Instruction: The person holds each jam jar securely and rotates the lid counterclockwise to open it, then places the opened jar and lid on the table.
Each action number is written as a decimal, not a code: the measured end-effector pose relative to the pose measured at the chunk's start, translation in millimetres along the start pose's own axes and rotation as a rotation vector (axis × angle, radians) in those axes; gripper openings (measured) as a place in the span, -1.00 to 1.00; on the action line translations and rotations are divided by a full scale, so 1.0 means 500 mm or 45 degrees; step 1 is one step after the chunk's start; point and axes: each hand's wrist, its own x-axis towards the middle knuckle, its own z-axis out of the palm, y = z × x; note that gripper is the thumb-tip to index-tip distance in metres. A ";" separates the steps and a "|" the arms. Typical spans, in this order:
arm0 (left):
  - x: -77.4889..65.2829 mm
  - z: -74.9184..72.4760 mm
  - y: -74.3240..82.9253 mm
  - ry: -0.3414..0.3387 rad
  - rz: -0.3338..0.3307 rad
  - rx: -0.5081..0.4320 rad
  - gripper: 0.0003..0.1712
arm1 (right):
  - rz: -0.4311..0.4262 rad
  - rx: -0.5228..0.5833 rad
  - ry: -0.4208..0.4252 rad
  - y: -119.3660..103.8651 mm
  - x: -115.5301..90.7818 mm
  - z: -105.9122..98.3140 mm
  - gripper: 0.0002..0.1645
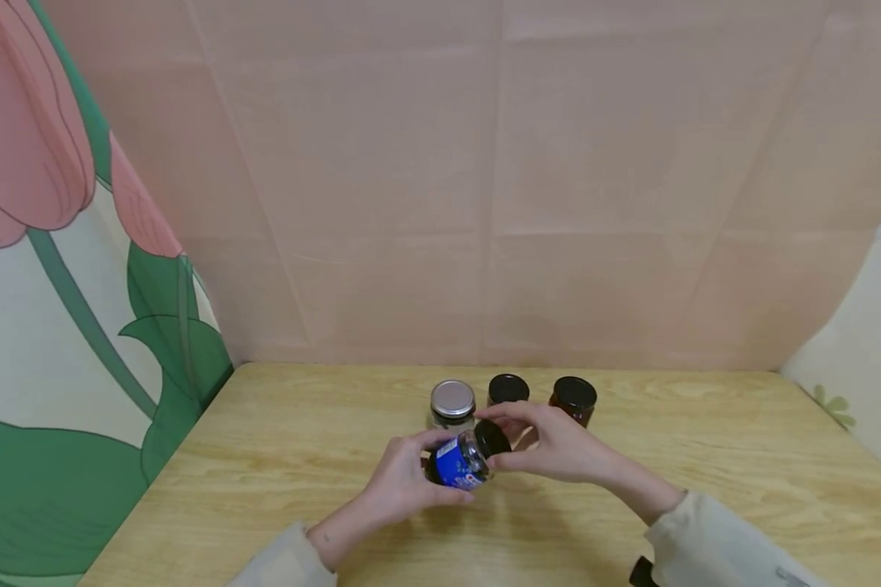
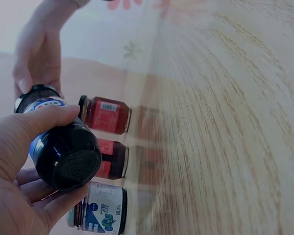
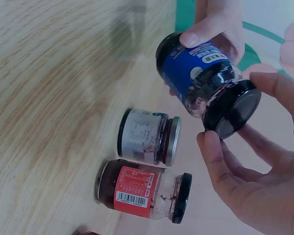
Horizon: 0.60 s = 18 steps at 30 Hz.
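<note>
Nearest the left wrist camera, my left fingers [image 2: 63, 204] curl round the body of a blue-labelled jar [image 1: 455, 466], thumb on one side and the rest beneath; my right fingers [image 3: 274, 84] part only to the width of its black lid [image 3: 241, 111] and pinch the rim; the jar sits tilted between my two hands, lifted off the surface [image 1: 301, 448], its lid end up towards the right; I judge that the left bears the weight so that the right can mind the lid, and that the tilt suits both wrists; just behind, three jars stand upright in a loose row, a silver-lidded jar [image 1: 453, 399], a middle jar [image 1: 509, 388] and a right-hand jar [image 1: 575, 396], the last two black-lidded; from above, my right hand and the held jar hide much of the middle one; beyond them hangs a pinkish cloth [image 1: 484, 204].
</note>
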 end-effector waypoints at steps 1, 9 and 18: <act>0.000 0.000 -0.001 0.002 0.003 0.001 -0.18 | -0.023 0.006 -0.006 0.001 0.000 -0.001 -0.37; -0.001 0.003 -0.005 0.009 0.032 0.019 -0.19 | -0.083 -0.022 -0.022 0.001 -0.001 -0.002 -0.36; -0.002 0.006 -0.007 0.019 0.032 0.021 -0.17 | -0.026 -0.050 0.058 -0.009 0.002 0.001 -0.42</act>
